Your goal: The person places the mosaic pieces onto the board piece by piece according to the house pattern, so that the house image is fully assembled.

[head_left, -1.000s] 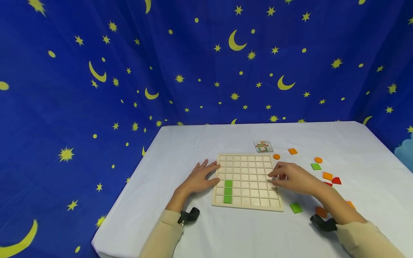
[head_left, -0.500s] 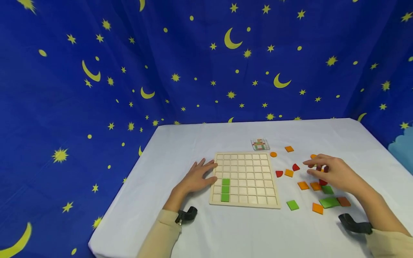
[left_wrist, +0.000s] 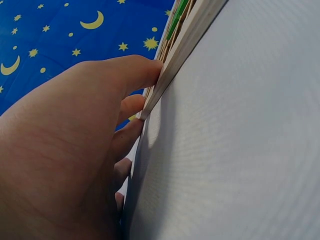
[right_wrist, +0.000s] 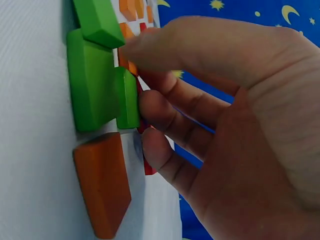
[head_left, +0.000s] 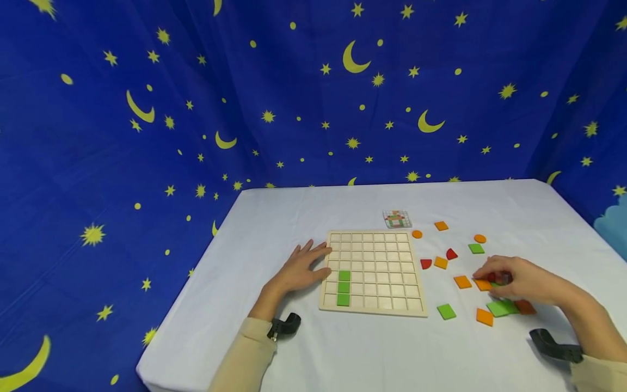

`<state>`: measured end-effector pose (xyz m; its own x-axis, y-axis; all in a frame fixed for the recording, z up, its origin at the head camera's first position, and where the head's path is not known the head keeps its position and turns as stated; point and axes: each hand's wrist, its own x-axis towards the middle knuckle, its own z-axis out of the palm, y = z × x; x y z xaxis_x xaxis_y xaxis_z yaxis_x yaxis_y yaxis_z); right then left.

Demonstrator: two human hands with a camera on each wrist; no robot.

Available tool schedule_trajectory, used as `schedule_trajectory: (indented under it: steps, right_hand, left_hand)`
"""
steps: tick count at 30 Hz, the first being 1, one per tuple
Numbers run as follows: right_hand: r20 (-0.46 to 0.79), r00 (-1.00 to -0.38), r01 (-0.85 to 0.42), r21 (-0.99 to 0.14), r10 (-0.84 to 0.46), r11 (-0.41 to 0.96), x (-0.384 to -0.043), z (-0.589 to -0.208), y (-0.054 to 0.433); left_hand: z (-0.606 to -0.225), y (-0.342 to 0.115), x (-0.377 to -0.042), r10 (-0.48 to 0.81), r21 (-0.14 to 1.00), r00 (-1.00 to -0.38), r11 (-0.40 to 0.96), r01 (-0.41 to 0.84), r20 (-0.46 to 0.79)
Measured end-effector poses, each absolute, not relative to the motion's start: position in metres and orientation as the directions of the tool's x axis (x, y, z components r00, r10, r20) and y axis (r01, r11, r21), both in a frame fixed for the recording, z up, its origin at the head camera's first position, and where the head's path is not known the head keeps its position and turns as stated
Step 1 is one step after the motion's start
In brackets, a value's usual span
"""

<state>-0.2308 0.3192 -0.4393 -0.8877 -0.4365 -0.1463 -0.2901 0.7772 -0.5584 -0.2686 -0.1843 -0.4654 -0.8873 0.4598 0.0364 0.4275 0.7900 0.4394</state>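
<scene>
Hanging at the rear, a blue curtain (head_left: 294, 65) bears yellow moons and stars. Before it stands a counter (head_left: 274, 218) under white cloth, carrying a gridded wooden board (head_left: 377, 268). The left hand (head_left: 297, 270), fingers spread, touches the board's left edge. The right hand (head_left: 524, 279), fingers bent, is over loose pieces right of the board. A patterned card (head_left: 397, 219) lies just beyond the far edge. Three green squares (head_left: 344, 287) occupy the second column from the left, upward from the bottom row. An orange square (head_left: 482, 285) sits between right thumb and forefinger; whether gripped cannot be determined.
</scene>
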Motion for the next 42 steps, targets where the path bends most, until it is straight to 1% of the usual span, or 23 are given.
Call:
schedule_trajectory:
  steps: [5, 9, 23, 34, 40, 42]
  right_hand:
    - [-0.165, -0.898, -0.255, -0.557, -0.407, 0.79, -0.233, -0.444, 0.32]
    - [-0.156, -0.907, -0.252, -0.542, -0.391, 0.802, -0.234, -0.446, 0.319]
    - [-0.051, -0.905, -0.334, -0.529, -0.422, 0.78, -0.234, -0.441, 0.304]
    - [0.013, -0.86, -0.428, -0.562, -0.51, 0.707, -0.243, -0.438, 0.268]
    - [0.032, -0.823, -0.489, -0.548, -0.567, 0.679, -0.248, -0.44, 0.24]
    - [0.035, -0.802, -0.515, -0.547, -0.596, 0.66, -0.249, -0.44, 0.23]
  left_hand:
    - [-0.464, -0.183, -0.268, 0.471, 0.458, -0.881, 0.773, 0.44, 0.052]
    - [-0.467, -0.184, -0.27, 0.467, 0.444, -0.883, 0.783, 0.436, 0.044]
    - [-0.466, -0.185, -0.269, 0.46, 0.443, -0.887, 0.786, 0.43, 0.044]
    - [-0.467, -0.184, -0.27, 0.459, 0.445, -0.888, 0.789, 0.424, 0.032]
    - [-0.466, -0.183, -0.27, 0.461, 0.449, -0.887, 0.786, 0.426, 0.034]
    - [-0.465, -0.183, -0.269, 0.461, 0.446, -0.887, 0.787, 0.426, 0.033]
